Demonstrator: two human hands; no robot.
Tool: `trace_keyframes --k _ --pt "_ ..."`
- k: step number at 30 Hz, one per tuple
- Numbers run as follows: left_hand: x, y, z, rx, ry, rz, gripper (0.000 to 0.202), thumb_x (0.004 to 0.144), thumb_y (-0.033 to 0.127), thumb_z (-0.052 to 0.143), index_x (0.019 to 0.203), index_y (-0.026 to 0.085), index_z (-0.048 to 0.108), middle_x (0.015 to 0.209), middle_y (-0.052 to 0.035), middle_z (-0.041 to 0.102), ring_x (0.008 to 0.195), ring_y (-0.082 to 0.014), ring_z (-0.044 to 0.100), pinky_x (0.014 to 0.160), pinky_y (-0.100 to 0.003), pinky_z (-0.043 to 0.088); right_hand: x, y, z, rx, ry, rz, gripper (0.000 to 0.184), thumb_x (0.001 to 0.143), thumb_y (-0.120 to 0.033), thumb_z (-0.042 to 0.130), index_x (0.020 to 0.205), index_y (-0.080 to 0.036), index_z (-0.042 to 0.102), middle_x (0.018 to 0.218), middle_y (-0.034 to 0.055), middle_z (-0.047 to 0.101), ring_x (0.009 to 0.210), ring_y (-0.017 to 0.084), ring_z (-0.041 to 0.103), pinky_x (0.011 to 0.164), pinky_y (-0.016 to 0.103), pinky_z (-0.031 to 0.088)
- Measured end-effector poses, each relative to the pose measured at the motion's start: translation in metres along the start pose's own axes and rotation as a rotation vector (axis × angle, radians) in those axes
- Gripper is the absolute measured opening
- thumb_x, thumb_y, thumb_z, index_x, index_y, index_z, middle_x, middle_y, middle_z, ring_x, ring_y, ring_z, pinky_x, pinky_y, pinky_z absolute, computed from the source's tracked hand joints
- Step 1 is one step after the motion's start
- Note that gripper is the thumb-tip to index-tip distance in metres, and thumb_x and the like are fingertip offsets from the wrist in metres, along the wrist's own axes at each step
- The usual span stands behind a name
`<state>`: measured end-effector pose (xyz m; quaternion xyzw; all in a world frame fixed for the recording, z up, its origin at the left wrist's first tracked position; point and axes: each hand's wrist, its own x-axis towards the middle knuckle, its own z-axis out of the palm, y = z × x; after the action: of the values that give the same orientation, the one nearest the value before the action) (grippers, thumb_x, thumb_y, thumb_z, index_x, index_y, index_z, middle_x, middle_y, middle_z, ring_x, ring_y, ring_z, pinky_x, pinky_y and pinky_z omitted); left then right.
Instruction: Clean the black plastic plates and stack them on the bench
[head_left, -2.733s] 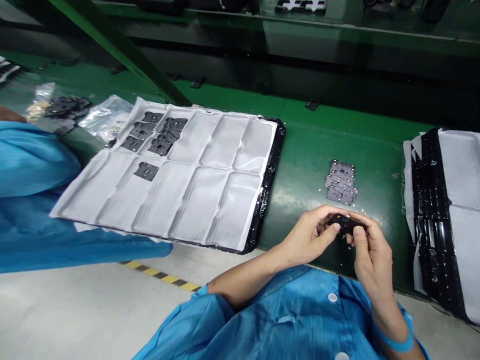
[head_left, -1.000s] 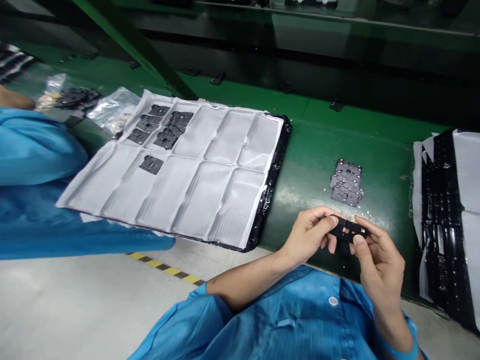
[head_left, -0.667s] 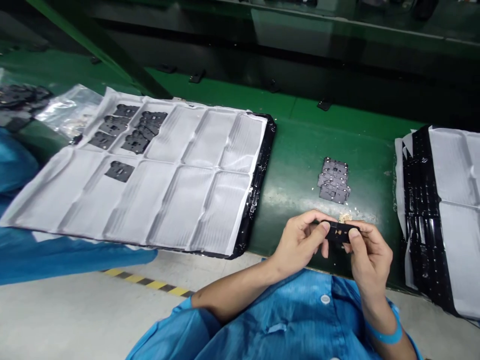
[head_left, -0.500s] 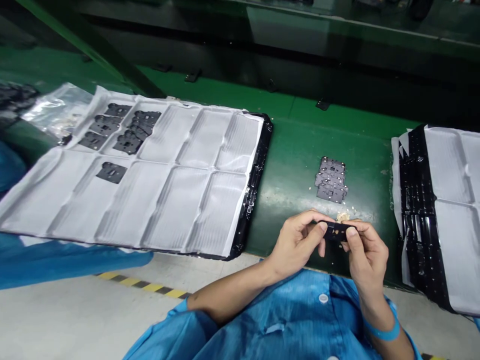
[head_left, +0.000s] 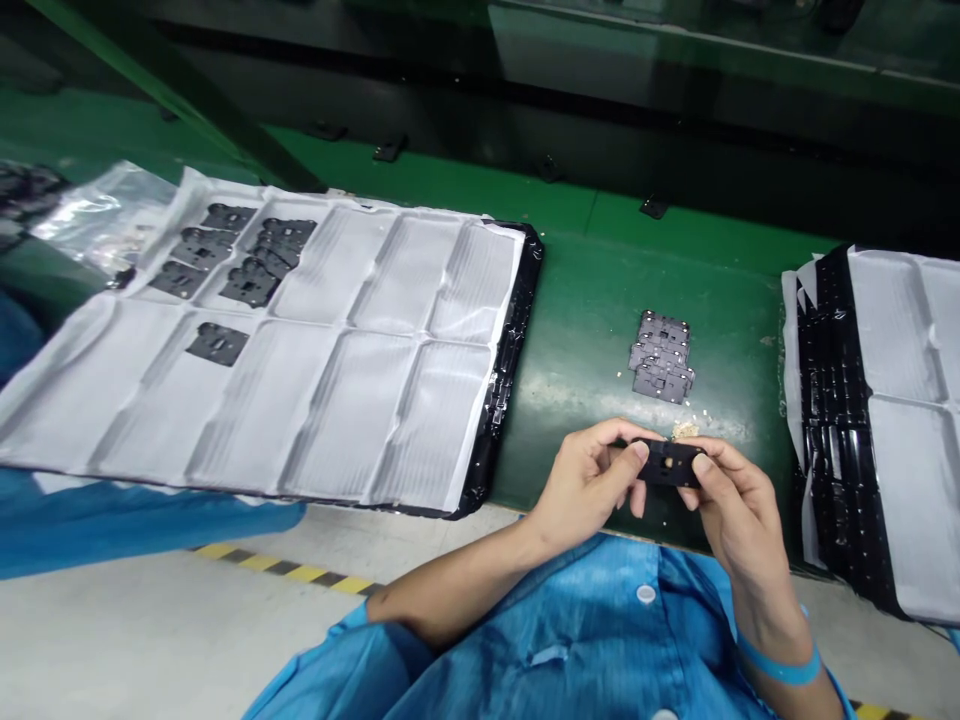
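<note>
A small black plastic plate with holes (head_left: 670,464) is held level between both hands, just over the front edge of the green table (head_left: 577,340). My left hand (head_left: 592,480) pinches its left end, thumb on top. My right hand (head_left: 739,495) grips the right end the same way. Directly behind the plate lies a little heap of tiny cream-coloured pieces (head_left: 685,429), partly hidden by my fingers. Farther back, several similar black plates (head_left: 661,357) lie overlapping in a stack.
To the left, a stack of black trays under a white liner (head_left: 315,400) carries several black plates (head_left: 251,280). Another tray stack (head_left: 911,340) stands at the right. A clear plastic bag (head_left: 109,220) lies far left. Small black parts (head_left: 390,149) dot the back strip.
The held plate has tilted so that more of its upper face shows. Both hands keep their grip and have shifted only slightly. The plates on the table and trays have stayed put.
</note>
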<state>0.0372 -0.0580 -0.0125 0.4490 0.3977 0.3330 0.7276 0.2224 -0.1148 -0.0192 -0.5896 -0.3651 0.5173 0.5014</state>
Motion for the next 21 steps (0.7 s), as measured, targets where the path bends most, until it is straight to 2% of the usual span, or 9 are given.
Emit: trace_keyframes --k 8,13,18,21 --pt "-0.001 -0.001 0.003 0.0 -0.029 -0.009 0.051 0.1 0.062 0.07 0.109 0.012 0.072 0.06 0.0011 0.064 0.043 -0.0083 0.054 0.046 -0.018 0.035 -0.003 0.012 0.003 0.0 0.09 -0.011 0.024 0.103 -0.042 0.071 0.099 -0.019 0.077 0.069 -0.0025 0.063 0.055 0.012 0.052 0.053 0.024 0.042" --pt "-0.002 -0.003 0.002 0.015 -0.028 -0.02 0.052 0.099 0.064 0.07 0.109 0.013 0.072 0.06 0.001 0.064 0.043 -0.0086 0.055 0.046 -0.018 0.035 -0.003 0.015 0.004 -0.018 0.129 -0.013 0.025 0.102 -0.043 0.072 0.094 -0.02 0.075 0.074 -0.0014 0.066 0.058 0.011 0.054 0.052 0.022 0.044" --pt "0.001 -0.004 0.004 -0.013 -0.029 -0.068 0.053 0.097 0.064 0.071 0.109 0.013 0.07 0.055 0.0019 0.064 0.043 -0.0101 0.058 0.046 -0.019 0.038 -0.004 0.009 0.005 -0.041 0.119 -0.016 0.023 0.102 -0.043 0.073 0.1 -0.02 0.078 0.073 -0.0021 0.066 0.056 0.01 0.053 0.053 0.022 0.045" --pt "0.002 -0.002 0.001 -0.004 -0.036 -0.1 0.051 0.098 0.061 0.07 0.111 0.012 0.068 0.054 0.0019 0.064 0.044 -0.011 0.058 0.047 -0.019 0.041 -0.005 0.004 0.002 -0.111 0.076 -0.045 0.023 0.104 -0.042 0.07 0.109 -0.021 0.081 0.087 0.0014 0.074 0.059 0.011 0.058 0.056 0.024 0.049"
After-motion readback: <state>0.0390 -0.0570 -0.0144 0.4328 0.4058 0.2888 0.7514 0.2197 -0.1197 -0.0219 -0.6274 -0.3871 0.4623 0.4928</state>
